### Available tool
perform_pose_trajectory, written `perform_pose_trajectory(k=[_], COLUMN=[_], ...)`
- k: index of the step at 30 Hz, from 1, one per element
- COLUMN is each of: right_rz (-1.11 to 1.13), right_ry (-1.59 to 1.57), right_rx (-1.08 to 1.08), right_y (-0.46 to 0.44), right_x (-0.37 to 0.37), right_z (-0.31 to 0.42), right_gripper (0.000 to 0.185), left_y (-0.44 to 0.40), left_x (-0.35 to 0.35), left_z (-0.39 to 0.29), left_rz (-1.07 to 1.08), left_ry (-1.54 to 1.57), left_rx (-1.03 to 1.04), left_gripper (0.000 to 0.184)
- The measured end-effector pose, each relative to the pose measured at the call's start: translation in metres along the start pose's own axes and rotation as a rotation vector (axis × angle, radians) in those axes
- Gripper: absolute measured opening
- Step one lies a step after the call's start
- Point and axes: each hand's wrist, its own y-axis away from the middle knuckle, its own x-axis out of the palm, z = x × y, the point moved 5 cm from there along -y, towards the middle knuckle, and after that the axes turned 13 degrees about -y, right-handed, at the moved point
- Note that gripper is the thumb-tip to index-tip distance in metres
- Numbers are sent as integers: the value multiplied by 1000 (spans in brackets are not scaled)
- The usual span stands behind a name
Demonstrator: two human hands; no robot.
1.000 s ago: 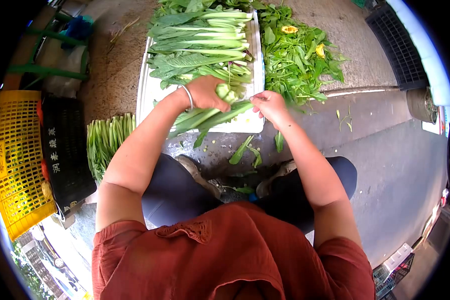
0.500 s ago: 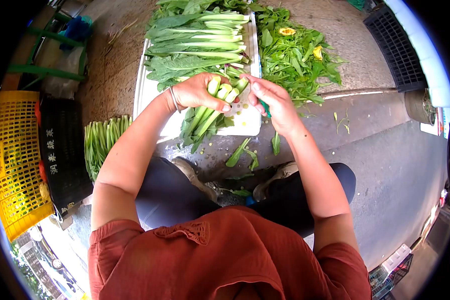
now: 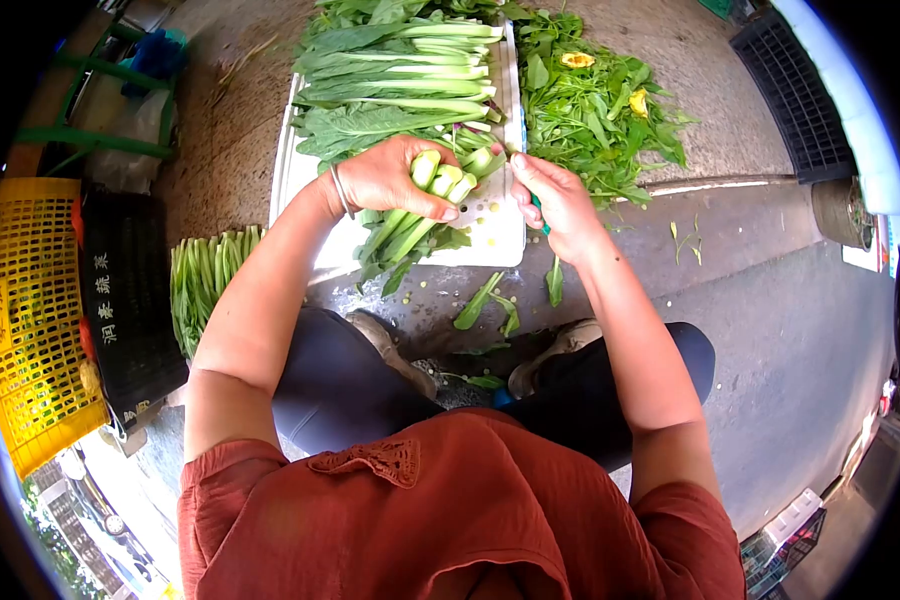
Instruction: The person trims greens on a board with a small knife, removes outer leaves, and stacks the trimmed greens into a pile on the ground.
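Note:
My left hand [image 3: 385,180], with a silver bangle at the wrist, is wrapped round several green vegetable stalks [image 3: 442,180]. Their pale cut ends point up and their leaves hang down over the front of the white tray [image 3: 502,235]. Just to the right, my right hand [image 3: 558,205] is closed round a small tool with a green handle [image 3: 539,207]; its blade is too small to make out. Behind my hands a row of leafy stalks [image 3: 410,88] lies on the tray, cut ends facing right.
A heap of loose leaves [image 3: 595,120] lies right of the tray. Upright stalks [image 3: 210,275] stand at the left, beside a black crate [image 3: 120,300] and a yellow crate [image 3: 35,320]. Fallen leaves [image 3: 478,300] lie on the ground before my shoes.
My right hand has drawn back from the stalk it pinched, and the green handle now shows. The bunch in my left hand has turned with its cut ends up.

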Motion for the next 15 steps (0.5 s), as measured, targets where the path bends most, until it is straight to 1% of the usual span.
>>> perform_pose_trajectory(k=[2,3,5,6,8,9,10,11,12,13,15], right_rz=[17,19,87,88,29,-121,-298,-395,-619,-699,-645], right_ry=[-7,-7,107,108,49,60,8,-59,-31,140,342], right_rx=[-62,-59,-114,-114,-179,-274,-397,-514,-592,-631,-568], right_y=[3,1,-6,-7,-7,-5,-5,-5,5,7,8], right_x=[11,10,9,8,3,-4,-20,-42,-53,-52,-36], right_z=[4,1,-2,1,15,27,42,57,73,81,80], right_gripper=[29,29,24,24,20,19,20,19,29,35,48], left_y=[1,1,1,2,5,8,10,11,13,16,15], left_x=[1,2,1,1,-7,-11,-15,-19,-20,-20,-17], left_z=[-2,-2,-2,0,5,-4,0,2,1,2,4], left_rz=[9,5,1,0,-81,-58,-92,-84,-76,-82,-67], left_ry=[17,1,-10,-10,173,259,279,317,356,358,387], left_rx=[-7,0,9,10,27,76,90,116,141,140,113], left_gripper=[35,35,36,36,37,37,35,34,34,34,38])
